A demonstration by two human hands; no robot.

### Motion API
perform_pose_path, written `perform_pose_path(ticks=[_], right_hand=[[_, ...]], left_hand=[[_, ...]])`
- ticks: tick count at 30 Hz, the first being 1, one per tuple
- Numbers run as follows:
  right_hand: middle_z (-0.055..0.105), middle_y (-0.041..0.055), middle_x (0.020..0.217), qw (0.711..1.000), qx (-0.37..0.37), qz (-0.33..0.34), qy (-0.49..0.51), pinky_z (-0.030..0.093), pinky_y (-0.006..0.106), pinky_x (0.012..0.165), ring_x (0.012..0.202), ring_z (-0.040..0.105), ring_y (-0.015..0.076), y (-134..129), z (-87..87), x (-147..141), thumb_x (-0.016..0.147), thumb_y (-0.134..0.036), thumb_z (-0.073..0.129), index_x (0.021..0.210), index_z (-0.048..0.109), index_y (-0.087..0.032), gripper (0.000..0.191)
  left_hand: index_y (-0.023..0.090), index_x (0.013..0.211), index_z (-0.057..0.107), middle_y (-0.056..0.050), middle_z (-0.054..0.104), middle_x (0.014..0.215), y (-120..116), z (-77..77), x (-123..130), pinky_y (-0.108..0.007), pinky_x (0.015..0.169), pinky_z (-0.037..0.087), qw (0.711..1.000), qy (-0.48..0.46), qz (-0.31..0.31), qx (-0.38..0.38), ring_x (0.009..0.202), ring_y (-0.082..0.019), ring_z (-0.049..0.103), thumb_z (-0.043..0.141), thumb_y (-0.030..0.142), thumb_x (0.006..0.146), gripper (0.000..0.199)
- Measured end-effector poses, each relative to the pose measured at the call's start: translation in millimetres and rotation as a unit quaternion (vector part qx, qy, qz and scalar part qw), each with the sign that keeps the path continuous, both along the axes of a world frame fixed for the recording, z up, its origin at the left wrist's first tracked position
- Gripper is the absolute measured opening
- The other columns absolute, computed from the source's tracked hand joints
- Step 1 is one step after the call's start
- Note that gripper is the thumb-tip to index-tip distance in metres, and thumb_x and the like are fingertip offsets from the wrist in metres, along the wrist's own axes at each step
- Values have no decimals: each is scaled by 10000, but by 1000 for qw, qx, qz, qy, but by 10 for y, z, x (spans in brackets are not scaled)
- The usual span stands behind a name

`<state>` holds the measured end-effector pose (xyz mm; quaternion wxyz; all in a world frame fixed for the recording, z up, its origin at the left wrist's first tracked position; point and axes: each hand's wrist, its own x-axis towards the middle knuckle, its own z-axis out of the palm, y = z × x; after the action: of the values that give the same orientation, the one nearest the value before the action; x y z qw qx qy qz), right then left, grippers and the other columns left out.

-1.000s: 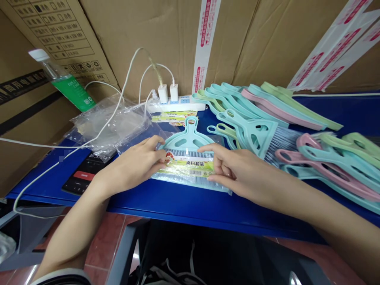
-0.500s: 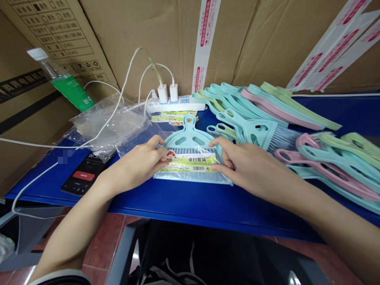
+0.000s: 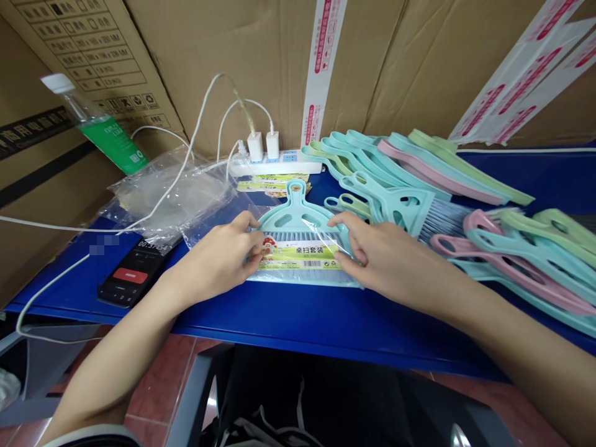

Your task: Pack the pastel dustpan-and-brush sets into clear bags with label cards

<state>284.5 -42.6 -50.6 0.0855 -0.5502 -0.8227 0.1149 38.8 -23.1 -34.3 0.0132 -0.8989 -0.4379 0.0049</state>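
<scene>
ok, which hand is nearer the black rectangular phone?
Left. Left hand sits right of the phone; right hand is farther, at the right of the plastic-wrapped turquoise dustpan.

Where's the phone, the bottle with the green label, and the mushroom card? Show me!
Phone [image 3: 131,275]: head view, red button on its screen.
Bottle [image 3: 112,139]: head view, green label.
Mushroom card [image 3: 310,251]: head view, dark writing right of the mushroom.

The light blue dustpan and brush set [image 3: 298,223] is inside a clear plastic bag with a printed label. It lies flat between the two gripping hands, handle pointing away.
</scene>
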Motion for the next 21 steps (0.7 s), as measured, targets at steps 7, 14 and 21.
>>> perform_pose_path(ticks=[7, 14, 21], right_hand=[[410, -71, 529, 1000, 4, 3, 31, 317, 279, 540, 495, 447, 167, 18, -37, 30, 850, -193, 448, 1209, 503, -130, 369], [395, -69, 533, 999, 18, 11, 27, 297, 267, 508, 481, 425, 160, 17, -79, 42, 828, -170, 416, 1205, 494, -137, 386], [359, -76, 525, 999, -34, 5, 3, 294, 282, 521, 506, 418, 182, 0, 28, 7, 785, -86, 439, 1282, 478, -97, 499]], left_hand=[[170, 753, 596, -43, 598, 976, -2, -17, 47, -272, 591, 500, 999, -27, 46, 5, 556, -83, 526, 577, 153, 797, 50], [169, 933, 578, -33, 559, 945, 31, -12, 54, -289, 608, 476, 997, -19, 65, -22, 597, -120, 562, 538, 62, 787, 185], [188, 1014, 574, -36, 532, 1007, 29, -26, 5, -297, 656, 496, 998, -21, 43, -35, 637, -123, 575, 491, 45, 811, 262]])
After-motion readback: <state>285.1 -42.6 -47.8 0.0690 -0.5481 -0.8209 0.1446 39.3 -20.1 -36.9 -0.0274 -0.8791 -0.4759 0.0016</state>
